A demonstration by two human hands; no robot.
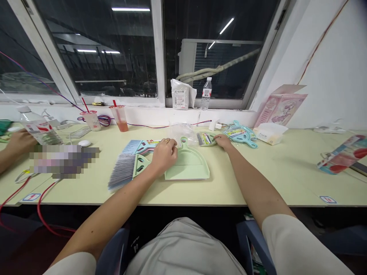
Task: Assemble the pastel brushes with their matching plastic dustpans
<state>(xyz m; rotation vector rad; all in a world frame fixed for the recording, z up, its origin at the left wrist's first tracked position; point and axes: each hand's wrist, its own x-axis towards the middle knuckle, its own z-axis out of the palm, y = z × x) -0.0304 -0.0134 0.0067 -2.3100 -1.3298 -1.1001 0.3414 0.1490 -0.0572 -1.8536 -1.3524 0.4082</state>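
Note:
My left hand (163, 154) is curled over the left rim of a pale green dustpan (190, 166) lying flat on the table, right where the handle of a green brush with grey bristles (123, 173) ends. A second brush with blue bristles (134, 146) lies just behind it. My right hand (224, 142) pinches the edge of a small labelled packet (205, 139) to the right of the dustpan's handle. A clear plastic bag (183, 133) lies between my hands, behind the dustpan.
A packaged blue dustpan set (241, 134) and a white box (269, 133) lie to the right. Two drink cups (120, 118) stand at the back left, and a water bottle (206, 93) on the sill. A co-worker's hand (17, 143) rests at the far left by another bottle (37, 130).

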